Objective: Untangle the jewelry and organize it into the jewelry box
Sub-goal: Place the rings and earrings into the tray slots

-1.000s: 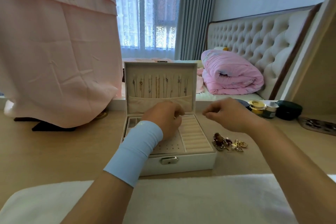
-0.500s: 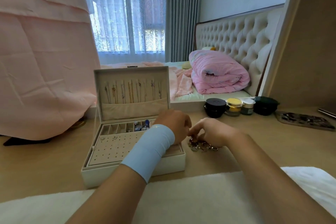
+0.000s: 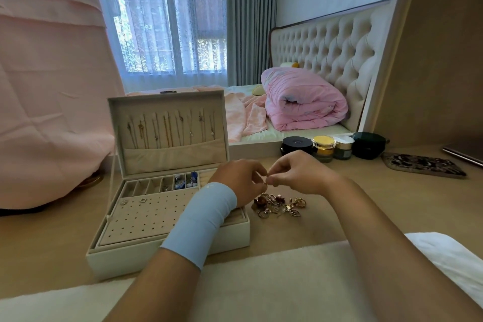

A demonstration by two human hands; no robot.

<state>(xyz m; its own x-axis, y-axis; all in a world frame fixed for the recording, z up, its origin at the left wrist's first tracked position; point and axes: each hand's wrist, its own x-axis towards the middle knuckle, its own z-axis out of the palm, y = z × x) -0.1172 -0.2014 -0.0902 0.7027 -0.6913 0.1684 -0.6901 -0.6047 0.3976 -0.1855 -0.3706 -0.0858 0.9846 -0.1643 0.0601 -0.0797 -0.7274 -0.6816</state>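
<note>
Fingers [image 3: 257, 173] of the left hand [image 3: 239, 181] and right hand [image 3: 299, 175] pinch, seemingly, one small piece [image 3: 266, 182] above the jewelry pile [image 3: 279, 205].

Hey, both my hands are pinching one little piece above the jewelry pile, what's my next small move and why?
Probably tease it gently upward, clear of the pile. The left hand and right hand both pinch a small piece right over the tangle, and the open jewelry box beside it has free slots.
</note>
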